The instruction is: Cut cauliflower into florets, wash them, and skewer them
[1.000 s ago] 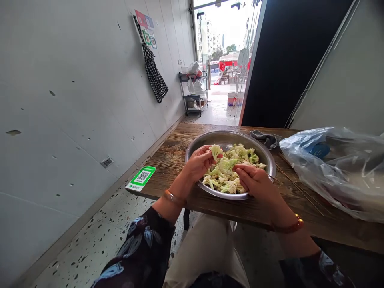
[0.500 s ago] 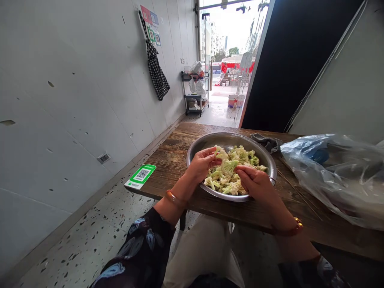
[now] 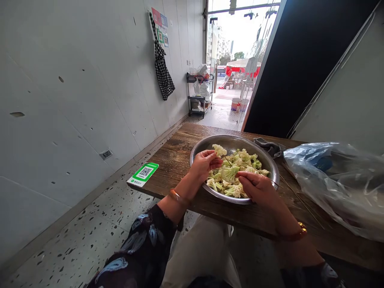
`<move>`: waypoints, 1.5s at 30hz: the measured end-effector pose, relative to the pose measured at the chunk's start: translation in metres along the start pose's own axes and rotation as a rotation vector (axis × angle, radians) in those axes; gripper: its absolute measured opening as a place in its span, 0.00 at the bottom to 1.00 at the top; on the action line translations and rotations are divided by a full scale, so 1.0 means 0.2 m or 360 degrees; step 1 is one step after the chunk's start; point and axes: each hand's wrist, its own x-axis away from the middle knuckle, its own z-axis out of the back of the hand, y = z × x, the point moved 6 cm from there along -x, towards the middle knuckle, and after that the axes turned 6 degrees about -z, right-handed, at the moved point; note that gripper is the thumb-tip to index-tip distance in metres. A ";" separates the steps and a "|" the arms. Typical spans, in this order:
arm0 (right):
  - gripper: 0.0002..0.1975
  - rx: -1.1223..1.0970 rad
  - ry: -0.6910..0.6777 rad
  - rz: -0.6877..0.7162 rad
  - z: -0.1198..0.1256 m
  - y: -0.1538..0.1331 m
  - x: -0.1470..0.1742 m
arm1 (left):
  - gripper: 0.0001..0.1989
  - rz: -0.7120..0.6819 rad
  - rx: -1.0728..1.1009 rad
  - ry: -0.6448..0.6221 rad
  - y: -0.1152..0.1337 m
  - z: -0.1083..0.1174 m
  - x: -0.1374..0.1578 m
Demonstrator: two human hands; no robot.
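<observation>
Over the left side of a steel bowl [image 3: 196,149], my left hand [image 3: 204,163] pinches a cauliflower floret [image 3: 220,150] between thumb and fingers. My right hand [image 3: 257,187] is closed at the bowl's near right side. Out of its far side sticks the thin end of a wooden skewer [image 3: 275,183]. A pale green floret [image 3: 229,173] lies at its fingertips; whether the skewer goes through it I cannot tell. Several cut cauliflower pieces [image 3: 237,191] fill the bowl, with a thin stick showing among them.
The bowl stands on a dark wooden table [image 3: 177,154]. Loose skewers [image 3: 303,200] lie to its right, beside a clear plastic bag [image 3: 336,180]. A grey cloth [image 3: 268,147] is behind the bowl, and a green QR-code card [image 3: 144,174] sits at the left table corner.
My left hand's floret now sits apart from the one at my right fingertips; before, they were close together. The view has shifted slightly left.
</observation>
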 end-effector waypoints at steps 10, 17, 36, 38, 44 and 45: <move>0.25 0.0199 0.0072 0.0024 -0.01 0.01 -0.04 | 0.10 0.0012 0.0098 -0.0089 -0.01 -0.01 0.00; 0.24 0.0207 0.0055 0.0020 0.00 -0.01 -0.02 | 0.08 0.0000 0.0119 -0.0044 0.00 0.00 0.00; 0.23 0.0349 0.0142 0.0105 -0.01 -0.03 -0.03 | 0.12 -0.0202 0.0019 -0.0079 0.03 -0.01 0.02; 0.23 0.0388 0.0162 0.0116 -0.01 -0.03 -0.03 | 0.12 -0.0219 -0.0016 -0.0077 0.03 -0.01 0.03; 0.22 0.0434 0.0201 0.0139 0.01 -0.03 -0.02 | 0.12 -0.0248 -0.0089 -0.0143 0.03 -0.04 0.04; 0.22 0.0426 0.0204 0.0138 0.01 -0.02 -0.02 | 0.12 -0.0249 -0.0098 -0.0170 0.03 -0.04 0.04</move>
